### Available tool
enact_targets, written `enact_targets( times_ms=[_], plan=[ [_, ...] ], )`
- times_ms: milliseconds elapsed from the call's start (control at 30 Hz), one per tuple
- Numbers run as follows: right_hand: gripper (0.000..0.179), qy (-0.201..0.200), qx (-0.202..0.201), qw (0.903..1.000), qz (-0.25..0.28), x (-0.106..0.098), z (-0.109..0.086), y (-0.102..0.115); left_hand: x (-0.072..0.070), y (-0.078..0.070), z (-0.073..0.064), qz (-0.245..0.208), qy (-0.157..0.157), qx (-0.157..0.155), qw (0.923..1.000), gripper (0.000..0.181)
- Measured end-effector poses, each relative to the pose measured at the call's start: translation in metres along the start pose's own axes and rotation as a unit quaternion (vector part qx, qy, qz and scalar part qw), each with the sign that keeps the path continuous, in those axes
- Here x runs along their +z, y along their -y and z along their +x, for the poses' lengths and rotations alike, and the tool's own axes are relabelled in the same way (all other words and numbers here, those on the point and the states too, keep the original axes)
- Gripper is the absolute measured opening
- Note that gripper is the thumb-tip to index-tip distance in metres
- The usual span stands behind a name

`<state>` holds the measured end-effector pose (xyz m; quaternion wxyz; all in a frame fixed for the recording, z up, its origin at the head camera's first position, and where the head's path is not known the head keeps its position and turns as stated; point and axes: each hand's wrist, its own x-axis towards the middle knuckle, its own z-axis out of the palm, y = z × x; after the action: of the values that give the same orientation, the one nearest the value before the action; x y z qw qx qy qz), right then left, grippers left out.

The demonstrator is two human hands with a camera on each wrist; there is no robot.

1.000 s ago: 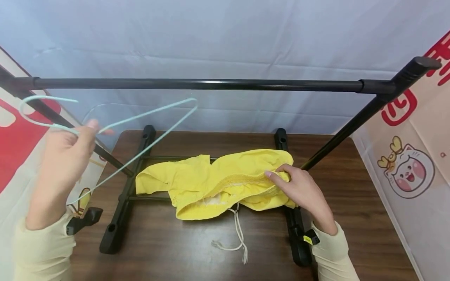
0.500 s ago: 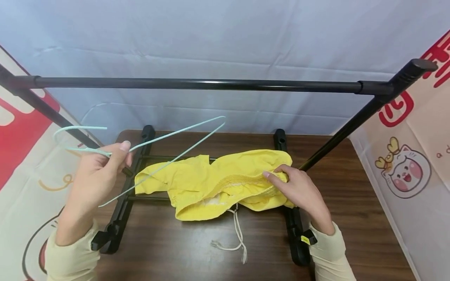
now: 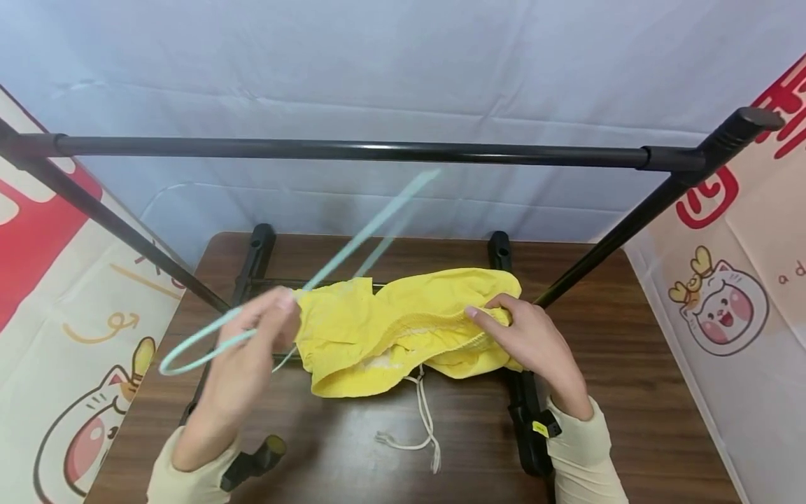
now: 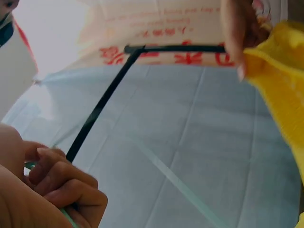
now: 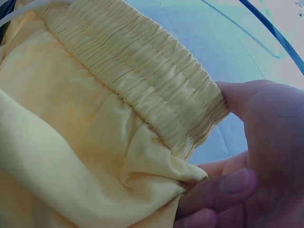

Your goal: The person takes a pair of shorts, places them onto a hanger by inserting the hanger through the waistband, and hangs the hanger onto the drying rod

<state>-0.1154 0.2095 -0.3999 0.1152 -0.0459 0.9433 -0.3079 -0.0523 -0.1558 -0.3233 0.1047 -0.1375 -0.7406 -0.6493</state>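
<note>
The left hand (image 3: 248, 357) pinches a pale green wire hanger (image 3: 327, 262) near its neck, fingers curled round the wire; the hook loops out to the left of the hand, and the blurred triangle slants up toward the black rail (image 3: 352, 150) of the clothes rack; the right hand (image 3: 535, 343) grips the gathered elastic waistband of the yellow shorts (image 3: 390, 325), thumb and fingers closed on the cloth; the shorts lie crumpled on the brown table (image 3: 630, 364), across the rack's base bars between the two hands, touching the left hand's fingertips; a white drawstring (image 3: 422, 420) trails from the waistband onto the table toward the person.
</note>
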Motion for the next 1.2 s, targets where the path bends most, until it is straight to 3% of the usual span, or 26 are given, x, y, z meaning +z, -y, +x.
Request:
enact_targets(
  times_ms=[100, 233, 333, 433, 533, 600, 667, 767, 867, 1033, 1133, 1200],
  plan=[
    [0.071, 0.002, -0.003, 1.0000, -0.001, 0.001, 0.001, -0.001, 0.014, 0.002, -0.004, 0.004, 0.061, 0.007, 0.9981, 0.046],
    [0.069, 0.002, -0.004, 1.0000, 0.004, 0.001, 0.001, -0.002, 0.037, 0.006, -0.004, -0.072, 0.087, 0.043, 0.9927, 0.047],
    [0.065, 0.000, -0.006, 0.9999, 0.010, 0.001, 0.000, -0.003, 0.053, 0.010, -0.003, -0.157, 0.088, 0.094, 0.9792, 0.046],
    [0.060, -0.004, -0.012, 0.9999, 0.011, 0.001, 0.001, -0.004, 0.065, 0.016, -0.002, -0.236, 0.095, 0.133, 0.9579, 0.045],
    [0.060, -0.005, -0.012, 0.9998, 0.012, 0.002, 0.001, -0.004, 0.074, 0.025, -0.002, -0.269, 0.105, 0.168, 0.9427, 0.046],
    [0.062, -0.004, -0.009, 0.9998, 0.017, 0.002, 0.000, -0.005, 0.078, 0.035, 0.000, -0.252, 0.119, 0.188, 0.9417, 0.046],
    [0.062, -0.004, -0.008, 0.9998, 0.020, 0.002, -0.001, -0.005, 0.078, 0.048, 0.003, -0.212, 0.134, 0.197, 0.9478, 0.046],
    [0.062, 0.000, -0.006, 0.9996, 0.027, 0.001, -0.002, -0.006, 0.073, 0.070, 0.007, -0.125, 0.155, 0.190, 0.9616, 0.047],
    [0.060, 0.004, -0.007, 0.9994, 0.033, 0.000, -0.003, -0.007, 0.064, 0.089, 0.006, -0.047, 0.179, 0.174, 0.9673, 0.047],
    [0.058, 0.021, -0.017, 0.9990, 0.037, -0.005, -0.005, -0.012, 0.052, 0.105, -0.001, 0.042, 0.227, 0.163, 0.9592, 0.040],
    [0.053, 0.031, -0.020, 0.9977, 0.057, -0.010, -0.009, -0.017, 0.044, 0.104, -0.003, 0.078, 0.242, 0.154, 0.9548, 0.037],
    [0.051, 0.017, -0.024, 0.9972, 0.068, -0.011, -0.013, -0.020, 0.038, 0.099, -0.004, 0.110, 0.248, 0.151, 0.9505, 0.037]
  ],
)
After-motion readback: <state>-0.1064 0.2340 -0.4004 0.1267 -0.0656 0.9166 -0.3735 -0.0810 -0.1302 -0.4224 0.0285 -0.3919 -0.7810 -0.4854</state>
